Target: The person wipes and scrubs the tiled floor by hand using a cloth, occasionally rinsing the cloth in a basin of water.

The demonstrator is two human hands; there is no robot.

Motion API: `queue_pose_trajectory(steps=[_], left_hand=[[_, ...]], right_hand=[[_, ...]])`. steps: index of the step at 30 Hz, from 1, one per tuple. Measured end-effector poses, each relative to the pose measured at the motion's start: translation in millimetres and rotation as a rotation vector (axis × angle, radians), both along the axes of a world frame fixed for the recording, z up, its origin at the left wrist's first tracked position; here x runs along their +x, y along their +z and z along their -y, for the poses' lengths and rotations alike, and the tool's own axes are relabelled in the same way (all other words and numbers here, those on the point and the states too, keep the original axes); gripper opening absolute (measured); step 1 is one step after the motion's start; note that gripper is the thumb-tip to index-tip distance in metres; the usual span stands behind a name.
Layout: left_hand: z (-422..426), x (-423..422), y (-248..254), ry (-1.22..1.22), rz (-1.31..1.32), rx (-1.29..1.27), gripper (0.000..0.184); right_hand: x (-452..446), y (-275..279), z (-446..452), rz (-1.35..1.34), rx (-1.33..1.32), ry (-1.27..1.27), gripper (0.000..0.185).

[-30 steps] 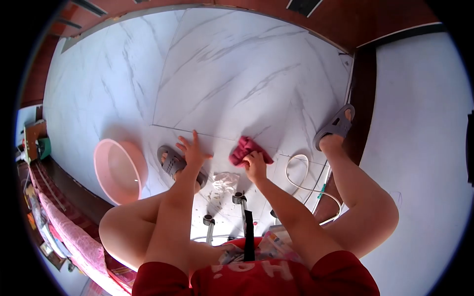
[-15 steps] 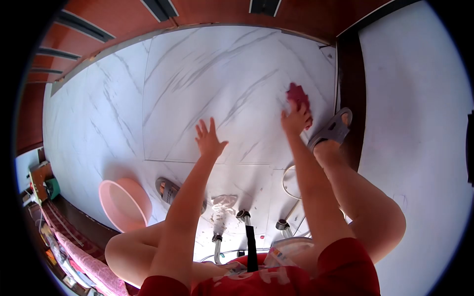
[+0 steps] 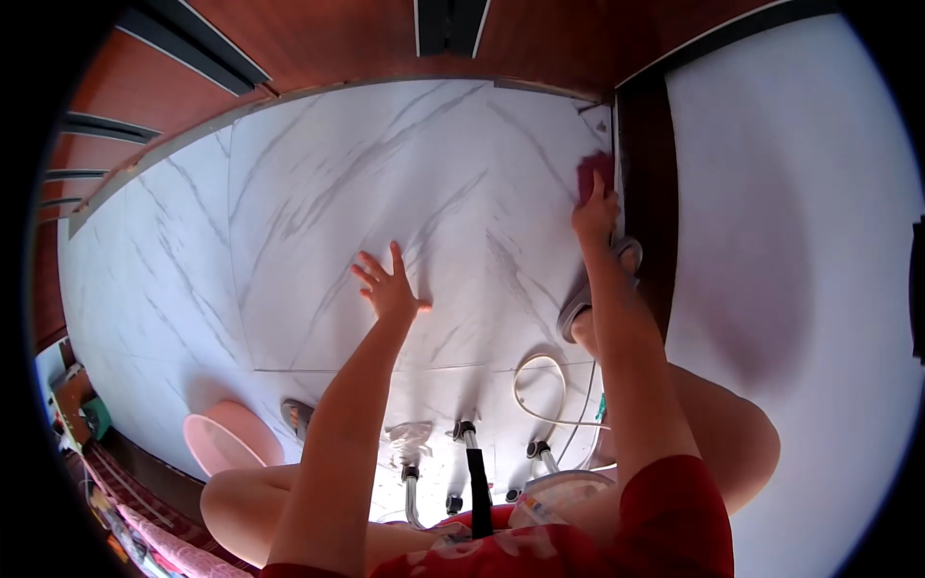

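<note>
My right hand (image 3: 595, 214) holds a dark red cloth (image 3: 591, 177) against the marble-patterned floor (image 3: 385, 173), close to the dark baseboard on the right. Part of the cloth is hidden under the fingers. My left hand (image 3: 388, 292) is open, its fingers spread over the floor, with nothing in it. Just behind the right hand is my right foot in a grey slipper (image 3: 575, 308).
A pink basin (image 3: 231, 438) stands at the lower left near another grey slipper (image 3: 297, 416). A pale cable (image 3: 517, 385) loops on the floor, beside wheeled chair legs (image 3: 464, 430) and a crumpled clear plastic bag (image 3: 409, 438). Red-brown cabinets (image 3: 337, 48) line the far edge.
My right hand has moved with the cloth toward the baseboard and the far right corner. The left hand stays spread. The whole view has shifted.
</note>
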State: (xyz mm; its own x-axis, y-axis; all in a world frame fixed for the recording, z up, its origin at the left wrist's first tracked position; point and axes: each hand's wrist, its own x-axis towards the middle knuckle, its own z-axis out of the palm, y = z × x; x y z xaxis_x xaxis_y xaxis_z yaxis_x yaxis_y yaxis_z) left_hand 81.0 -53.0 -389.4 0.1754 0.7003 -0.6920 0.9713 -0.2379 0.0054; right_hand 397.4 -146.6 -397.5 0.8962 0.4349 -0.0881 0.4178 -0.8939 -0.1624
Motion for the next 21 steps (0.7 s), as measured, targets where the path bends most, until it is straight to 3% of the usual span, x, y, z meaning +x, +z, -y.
queue_pose_trajectory(steps=[2, 4, 5, 7, 8, 10, 13, 15, 16, 18, 20, 21], left_hand=[[0, 1, 0, 0.000, -0.011, -0.001, 0.138], [-2, 6, 8, 0.009, -0.010, -0.019, 0.136], [-2, 6, 6, 0.007, -0.022, -0.016, 0.137], [0, 2, -1, 0.000, -0.006, 0.020, 0.139], [0, 3, -3, 0.004, -0.001, 0.025, 0.139], [0, 2, -6, 0.000, -0.030, 0.005, 0.141], [0, 4, -4, 0.002, -0.053, 0.013, 0.142], [-1, 7, -5, 0.002, -0.055, 0.009, 0.141], [-1, 6, -5, -0.006, -0.048, 0.019, 0.141], [0, 5, -5, -0.005, -0.048, 0.034, 0.141], [0, 4, -6, -0.033, -0.046, 0.049, 0.141], [-1, 3, -6, -0.029, -0.048, 0.050, 0.141]], right_hand=[[-7, -6, -8, 0.014, -0.110, -0.062, 0.053], [-43, -32, -9, 0.014, 0.124, -0.016, 0.039], [-64, -55, -2, -0.162, 0.288, 0.110, 0.032], [-92, -43, 1, -0.358, 0.449, 0.453, 0.020], [-94, -11, -11, -0.373, 0.452, 0.676, 0.016], [-62, 5, -37, -0.135, 0.603, 0.700, 0.014], [35, 12, -73, 0.208, 0.514, 0.569, 0.029], [86, 24, -90, 0.103, 0.108, 0.327, 0.042], [103, 17, -92, 0.100, 0.106, 0.329, 0.042], [124, -22, -93, -0.068, -0.040, -0.009, 0.041], [101, -65, -90, 0.052, 0.026, 0.067, 0.035], [58, -54, -85, 0.127, -0.001, 0.293, 0.033]])
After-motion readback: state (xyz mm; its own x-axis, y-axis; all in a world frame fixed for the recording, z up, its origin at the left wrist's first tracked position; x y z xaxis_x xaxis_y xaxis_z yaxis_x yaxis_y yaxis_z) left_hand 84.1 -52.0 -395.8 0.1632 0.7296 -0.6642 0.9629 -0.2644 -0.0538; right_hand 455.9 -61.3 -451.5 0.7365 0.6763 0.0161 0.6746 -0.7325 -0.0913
